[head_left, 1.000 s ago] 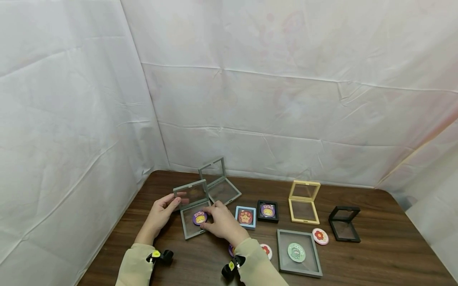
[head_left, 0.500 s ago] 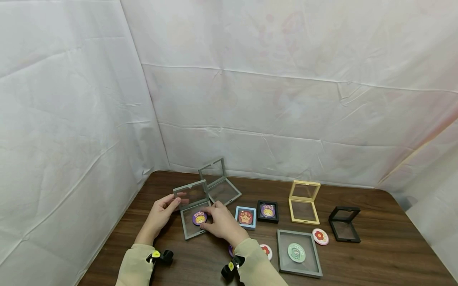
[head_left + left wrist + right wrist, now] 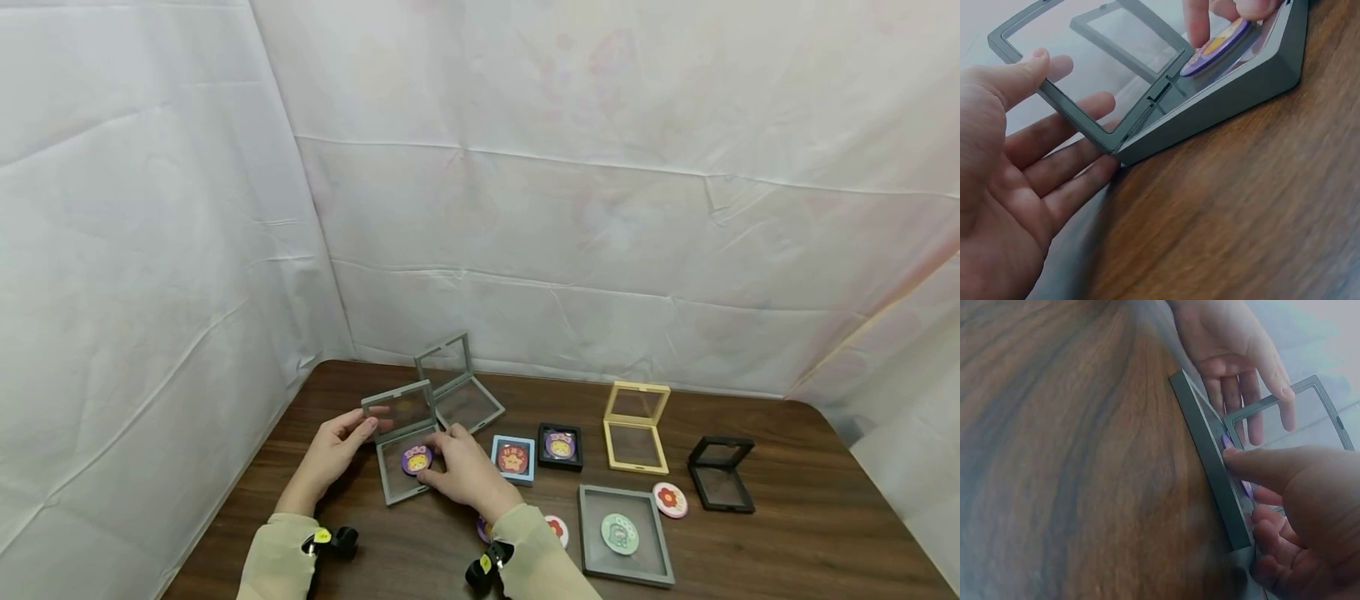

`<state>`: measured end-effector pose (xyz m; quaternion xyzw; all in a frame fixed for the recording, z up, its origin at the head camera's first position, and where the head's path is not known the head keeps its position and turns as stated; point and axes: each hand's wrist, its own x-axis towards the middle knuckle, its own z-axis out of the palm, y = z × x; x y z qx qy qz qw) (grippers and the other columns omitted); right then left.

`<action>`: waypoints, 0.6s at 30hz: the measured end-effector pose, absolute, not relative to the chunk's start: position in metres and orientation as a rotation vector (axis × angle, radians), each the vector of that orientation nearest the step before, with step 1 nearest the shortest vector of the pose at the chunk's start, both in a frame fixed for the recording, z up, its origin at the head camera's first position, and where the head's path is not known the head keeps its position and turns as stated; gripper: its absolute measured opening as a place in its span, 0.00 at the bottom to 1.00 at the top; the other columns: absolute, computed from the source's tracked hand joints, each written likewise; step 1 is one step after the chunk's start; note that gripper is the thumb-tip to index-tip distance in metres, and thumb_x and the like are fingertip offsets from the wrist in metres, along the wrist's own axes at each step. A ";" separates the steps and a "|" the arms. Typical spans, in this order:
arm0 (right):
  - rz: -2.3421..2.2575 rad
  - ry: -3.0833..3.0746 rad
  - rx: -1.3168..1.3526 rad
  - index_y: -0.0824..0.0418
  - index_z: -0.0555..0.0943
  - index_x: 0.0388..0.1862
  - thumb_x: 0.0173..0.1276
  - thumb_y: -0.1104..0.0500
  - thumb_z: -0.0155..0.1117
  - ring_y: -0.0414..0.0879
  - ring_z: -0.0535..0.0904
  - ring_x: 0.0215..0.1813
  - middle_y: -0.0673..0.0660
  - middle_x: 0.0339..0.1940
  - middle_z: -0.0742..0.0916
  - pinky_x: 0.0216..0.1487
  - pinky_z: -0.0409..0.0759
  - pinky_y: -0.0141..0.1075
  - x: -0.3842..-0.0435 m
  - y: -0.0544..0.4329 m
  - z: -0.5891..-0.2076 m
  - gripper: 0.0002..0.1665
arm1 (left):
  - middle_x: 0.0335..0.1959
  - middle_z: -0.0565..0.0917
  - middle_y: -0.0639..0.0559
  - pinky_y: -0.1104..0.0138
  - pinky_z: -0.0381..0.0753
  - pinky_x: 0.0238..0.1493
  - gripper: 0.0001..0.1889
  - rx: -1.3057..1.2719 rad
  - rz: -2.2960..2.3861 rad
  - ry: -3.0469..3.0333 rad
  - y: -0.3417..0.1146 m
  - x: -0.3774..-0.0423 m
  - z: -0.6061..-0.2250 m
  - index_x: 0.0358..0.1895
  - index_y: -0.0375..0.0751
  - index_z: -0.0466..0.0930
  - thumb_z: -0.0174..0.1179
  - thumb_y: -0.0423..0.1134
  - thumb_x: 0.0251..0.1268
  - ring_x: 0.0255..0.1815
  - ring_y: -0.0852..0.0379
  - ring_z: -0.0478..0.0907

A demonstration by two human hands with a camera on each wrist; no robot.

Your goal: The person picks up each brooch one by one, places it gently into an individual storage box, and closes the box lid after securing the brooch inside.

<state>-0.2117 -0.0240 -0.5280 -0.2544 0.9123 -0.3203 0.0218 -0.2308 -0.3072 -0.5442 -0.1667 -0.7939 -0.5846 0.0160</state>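
Note:
My left hand (image 3: 330, 454) holds the raised lid (image 3: 1085, 128) of a grey display frame (image 3: 1222, 103) by its side edge, thumb on one face and fingers behind the clear film. The frame's base rests on the wooden table, tilted slightly in the left wrist view. A round purple badge (image 3: 416, 460) with a yellow cartoon face lies over the film of that base. My right hand (image 3: 465, 471) pinches the badge at its right edge between thumb and fingers. In the right wrist view, the right thumb (image 3: 1260, 464) covers part of the badge.
Behind stands another opened grey frame (image 3: 471, 404). To the right are a blue frame (image 3: 513, 458), a black frame (image 3: 560, 447), a yellow frame (image 3: 636, 446), a larger grey frame (image 3: 626, 573), an opened black frame (image 3: 722, 486) and a flower badge (image 3: 670, 500). More badges lie partly behind the right sleeve.

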 end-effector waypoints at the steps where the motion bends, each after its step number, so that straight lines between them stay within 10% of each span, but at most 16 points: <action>1: -1.007 2.820 -0.789 0.56 0.86 0.68 0.73 0.47 0.80 0.37 0.77 0.45 0.50 0.51 0.81 0.50 0.82 0.36 -0.212 -0.023 -0.528 0.30 | 0.59 0.91 0.41 0.72 0.81 0.63 0.19 -0.526 -1.797 -2.480 -0.307 -0.231 -0.543 0.71 0.39 0.83 0.55 0.43 0.90 0.66 0.45 0.86; 11: -1.090 2.845 -0.879 0.64 0.88 0.55 0.73 0.57 0.78 0.38 0.78 0.39 0.54 0.42 0.84 0.44 0.82 0.33 -0.217 -0.005 -0.509 0.17 | 0.61 0.91 0.50 0.67 0.87 0.55 0.16 -0.526 -1.411 -2.649 -0.315 -0.223 -0.532 0.65 0.43 0.89 0.61 0.44 0.86 0.58 0.53 0.89; 18: -1.176 2.836 -0.835 0.64 0.87 0.60 0.81 0.53 0.71 0.44 0.84 0.45 0.55 0.46 0.88 0.54 0.83 0.41 -0.226 0.012 -0.491 0.18 | 0.59 0.91 0.50 0.45 0.86 0.61 0.15 -0.541 -1.172 -2.724 -0.312 -0.218 -0.524 0.62 0.46 0.91 0.65 0.46 0.83 0.63 0.44 0.87</action>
